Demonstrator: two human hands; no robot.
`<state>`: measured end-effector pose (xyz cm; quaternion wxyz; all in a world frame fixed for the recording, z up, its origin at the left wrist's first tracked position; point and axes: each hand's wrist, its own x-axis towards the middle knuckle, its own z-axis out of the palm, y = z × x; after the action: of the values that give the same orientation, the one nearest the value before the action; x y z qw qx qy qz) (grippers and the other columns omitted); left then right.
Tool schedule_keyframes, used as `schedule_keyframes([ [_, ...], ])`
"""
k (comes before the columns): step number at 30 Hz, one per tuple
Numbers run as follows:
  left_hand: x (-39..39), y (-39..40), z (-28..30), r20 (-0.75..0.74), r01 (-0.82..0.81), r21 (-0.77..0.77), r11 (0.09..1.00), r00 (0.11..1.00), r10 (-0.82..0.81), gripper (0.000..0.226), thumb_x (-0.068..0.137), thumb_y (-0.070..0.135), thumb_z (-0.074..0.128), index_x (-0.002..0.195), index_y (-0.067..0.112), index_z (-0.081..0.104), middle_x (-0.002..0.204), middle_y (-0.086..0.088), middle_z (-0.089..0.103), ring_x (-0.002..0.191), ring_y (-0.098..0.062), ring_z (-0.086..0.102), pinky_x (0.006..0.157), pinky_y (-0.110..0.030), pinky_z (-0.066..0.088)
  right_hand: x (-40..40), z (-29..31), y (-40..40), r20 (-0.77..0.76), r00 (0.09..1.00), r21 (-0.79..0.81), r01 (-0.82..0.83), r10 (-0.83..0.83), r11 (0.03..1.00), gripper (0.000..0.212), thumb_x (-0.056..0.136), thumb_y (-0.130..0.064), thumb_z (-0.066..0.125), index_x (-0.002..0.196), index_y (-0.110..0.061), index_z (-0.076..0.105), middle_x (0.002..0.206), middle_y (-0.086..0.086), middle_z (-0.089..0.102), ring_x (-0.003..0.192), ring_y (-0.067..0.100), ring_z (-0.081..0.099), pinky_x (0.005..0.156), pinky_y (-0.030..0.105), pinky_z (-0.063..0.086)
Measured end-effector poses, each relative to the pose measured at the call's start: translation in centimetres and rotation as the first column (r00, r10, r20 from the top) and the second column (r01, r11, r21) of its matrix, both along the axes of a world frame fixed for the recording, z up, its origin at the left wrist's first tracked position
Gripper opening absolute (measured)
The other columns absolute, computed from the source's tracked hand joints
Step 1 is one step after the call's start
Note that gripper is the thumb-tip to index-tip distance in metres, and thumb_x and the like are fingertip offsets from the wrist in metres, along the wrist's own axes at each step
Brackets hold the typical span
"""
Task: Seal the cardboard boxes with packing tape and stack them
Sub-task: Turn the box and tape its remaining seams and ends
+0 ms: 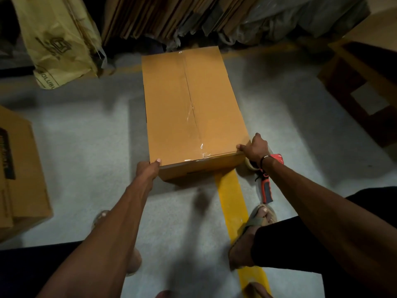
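Left hand (148, 168) and right hand (254, 147) each grip a near top corner of the taped cardboard box (193, 112), fingers curled over its edges; box on floor (86, 147).

two cardboard boxes (193, 108) (19, 175), one tape dispenser (265, 186), two hands (148, 168) (255, 148)

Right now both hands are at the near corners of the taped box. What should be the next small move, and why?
Probably lift the box off the floor, to carry it to a stack. Clear tape already runs along its top seam and over the near edge, so sealing looks done. The left hand and right hand each grip a near corner, and the tape dispenser lies set down on the floor.
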<state>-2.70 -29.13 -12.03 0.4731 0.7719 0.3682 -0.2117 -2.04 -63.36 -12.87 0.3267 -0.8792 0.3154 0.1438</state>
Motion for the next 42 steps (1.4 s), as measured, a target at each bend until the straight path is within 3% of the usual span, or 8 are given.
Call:
schedule_keyframes([
  [4, 0.5, -1.0, 0.2, 0.012, 0.06, 0.049, 0.997, 0.998, -0.061, 0.047, 0.091, 0.029, 0.064, 0.124, -0.003, 0.056, 0.125, -0.021, 0.061, 0.098, -0.033, 0.06, 0.081, -0.037, 0.048, 0.7, 0.1, 1.9, 0.053, 0.994, 0.026, -0.1, 0.099, 0.995, 0.099, 0.076, -0.031, 0.074, 0.154, -0.002, 0.021, 0.144, 0.024, 0.048, 0.131, 0.043, 0.049, 0.105, 0.046, 0.045],
  [9, 2.0, -4.9, -0.6, -0.015, 0.148, 0.313, 0.938, 0.988, -0.151, 0.14, 0.062, 0.075, 0.081, 0.16, 0.008, 0.008, 0.159, -0.024, 0.03, 0.142, -0.045, 0.038, 0.114, -0.061, 0.035, 1.3, 0.2, 6.0, 0.011, 0.998, -0.117, -0.056, 0.057, 0.992, 0.151, 0.049, -0.087, 0.076, 0.161, -0.014, 0.006, 0.165, 0.022, 0.016, 0.15, 0.047, 0.02, 0.117, 0.065, 0.023],
  [14, 3.0, -7.2, -1.9, -0.08, 0.126, 0.431, 0.893, 0.992, -0.101, 0.183, 0.026, 0.101, 0.07, 0.161, 0.004, -0.007, 0.16, -0.029, 0.019, 0.146, -0.047, 0.024, 0.114, -0.067, 0.023, 2.0, -0.9, 8.1, -0.067, 0.997, -0.218, -0.042, 0.028, 0.975, 0.183, 0.016, -0.112, 0.042, 0.162, -0.01, -0.001, 0.167, 0.027, -0.002, 0.153, 0.05, 0.001, 0.115, 0.073, 0.009],
  [23, 3.3, -7.4, -1.8, -0.064, 0.111, 0.44, 0.891, 0.994, -0.092, 0.172, 0.04, 0.091, 0.079, 0.161, 0.004, -0.005, 0.163, -0.029, 0.013, 0.15, -0.046, 0.017, 0.119, -0.063, 0.017, 1.6, -1.8, 7.4, 0.076, 0.997, -0.222, 0.043, -0.026, 0.974, 0.149, 0.046, -0.093, 0.071, 0.158, -0.013, 0.015, 0.163, 0.019, 0.015, 0.149, 0.042, 0.016, 0.115, 0.07, 0.018],
  [28, 4.6, -8.5, -2.0, -0.002, 0.153, 0.441, 0.884, 0.985, -0.17, 0.178, 0.036, 0.096, 0.076, 0.162, 0.009, -0.017, 0.169, -0.026, -0.013, 0.157, -0.047, -0.009, 0.123, -0.068, 0.008, 2.0, -1.7, 8.0, 0.058, 0.998, -0.257, -0.008, 0.024, 0.966, 0.16, 0.042, -0.107, 0.051, 0.162, -0.01, 0.006, 0.168, 0.023, 0.005, 0.155, 0.042, 0.002, 0.116, 0.072, 0.01],
  [33, 6.9, -8.8, -1.4, -0.05, 0.201, 0.443, 0.873, 0.979, -0.2, 0.175, 0.04, 0.085, 0.086, 0.162, 0.012, -0.015, 0.164, -0.036, -0.006, 0.152, -0.054, 0.002, 0.124, -0.065, 0.008, 2.8, -2.0, 8.2, 0.112, 0.987, -0.256, -0.086, 0.118, 0.963, 0.146, 0.058, -0.096, 0.06, 0.162, -0.009, 0.005, 0.168, 0.025, -0.005, 0.155, 0.045, -0.004, 0.122, 0.067, 0.003],
  [39, 11.2, -8.4, -1.7, 0.16, 0.115, 0.495, 0.861, 0.962, -0.22, 0.127, 0.069, 0.073, 0.081, 0.162, 0.015, 0.017, 0.168, -0.027, 0.006, 0.156, -0.045, 0.006, 0.126, -0.057, 0.011, 7.1, -2.5, 8.6, 0.364, 0.89, -0.232, -0.197, 0.273, 0.953, 0.088, 0.093, -0.055, 0.061, 0.162, -0.016, 0.021, 0.172, 0.007, 0.002, 0.158, 0.03, -0.001, 0.125, 0.055, 0.009],
  [42, 13.4, -7.7, -2.7, 0.45, 0.204, 0.572, 0.794, 0.731, -0.512, 0.061, 0.094, 0.039, 0.072, 0.147, 0.017, 0.053, 0.163, -0.01, 0.035, 0.151, -0.031, 0.031, 0.124, -0.05, 0.028, 10.1, -2.4, 9.0, 0.375, 0.773, -0.342, -0.397, 0.511, 0.851, 0.06, 0.102, -0.039, 0.05, 0.157, -0.024, 0.035, 0.172, 0.004, 0.009, 0.158, 0.031, 0.005, 0.125, 0.056, 0.018],
])
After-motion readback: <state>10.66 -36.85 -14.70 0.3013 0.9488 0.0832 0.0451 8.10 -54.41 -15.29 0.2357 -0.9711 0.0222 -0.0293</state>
